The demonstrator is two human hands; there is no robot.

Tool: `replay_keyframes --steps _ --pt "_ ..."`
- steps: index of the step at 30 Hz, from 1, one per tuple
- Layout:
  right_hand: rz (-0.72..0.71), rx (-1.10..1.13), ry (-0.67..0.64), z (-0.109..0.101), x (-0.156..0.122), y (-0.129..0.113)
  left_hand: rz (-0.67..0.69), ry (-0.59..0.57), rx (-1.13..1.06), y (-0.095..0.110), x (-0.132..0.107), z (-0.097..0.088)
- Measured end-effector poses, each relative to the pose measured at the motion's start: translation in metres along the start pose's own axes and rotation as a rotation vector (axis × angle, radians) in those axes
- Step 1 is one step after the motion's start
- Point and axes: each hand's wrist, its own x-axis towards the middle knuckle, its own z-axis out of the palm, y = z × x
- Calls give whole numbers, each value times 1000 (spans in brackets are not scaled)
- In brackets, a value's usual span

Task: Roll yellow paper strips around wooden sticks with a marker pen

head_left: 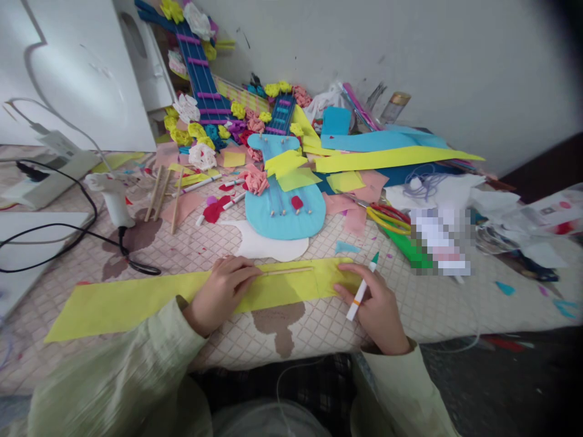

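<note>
A long yellow paper strip lies across the tablecloth in front of me, with a thin wooden stick along its upper edge. My left hand is closed over the stick's left end, pressing it to the paper. Tucked in my right hand is a white marker, its green tip pointing up and away. The thumb and forefinger of that hand touch the strip's right end. Just beyond the strip, a light-blue paper guitar body rests partly over a white cutout.
A glue gun stands at left, its black cable looping near wooden sticks. Behind are dark-blue guitar shapes with paper flowers. At right lie scissors, plastic bags and paper scraps. A glass jar leans near the wall.
</note>
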Motion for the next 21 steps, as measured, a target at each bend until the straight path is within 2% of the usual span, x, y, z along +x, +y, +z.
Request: replay_keyframes --steps 14,21 --pt "14 -1 -2 -1 0 -1 -14 -9 -4 0 1 -1" --pt "27 171 70 -1 0 -4 -26 -43 43 4 2 -5"
